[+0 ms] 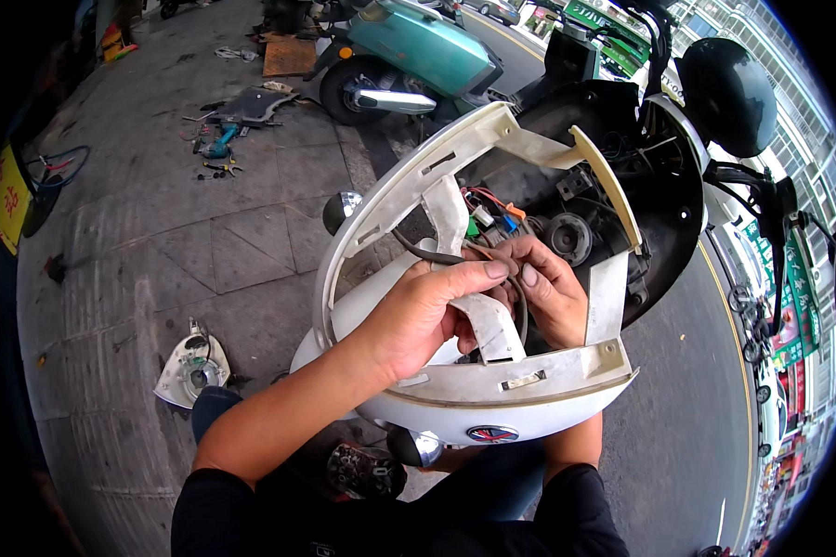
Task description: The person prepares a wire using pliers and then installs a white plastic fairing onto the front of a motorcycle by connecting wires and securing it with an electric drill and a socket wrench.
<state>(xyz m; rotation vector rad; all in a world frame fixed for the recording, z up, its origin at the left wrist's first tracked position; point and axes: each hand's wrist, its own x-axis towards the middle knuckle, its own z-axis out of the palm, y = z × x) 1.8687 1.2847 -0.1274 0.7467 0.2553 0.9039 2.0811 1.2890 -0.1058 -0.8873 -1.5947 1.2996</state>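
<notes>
A white scooter front cover [409,176] stands tilted open in front of me, its bare inner frame facing up. My left hand [418,311] reaches inside and pinches a bundle of dark and coloured wires [437,257] against the white centre strut [488,320]. My right hand [546,288] comes from below the frame and grips the same wires beside it. Orange, blue and green connectors [492,215] sit just beyond my fingers, near a round black socket [567,237].
A detached headlight unit [190,367] lies on the paving at left. Tools and a dark panel [241,107] lie farther back, next to a teal scooter [409,51]. A black mirror [729,93] sticks up at right, and the road runs along the right side.
</notes>
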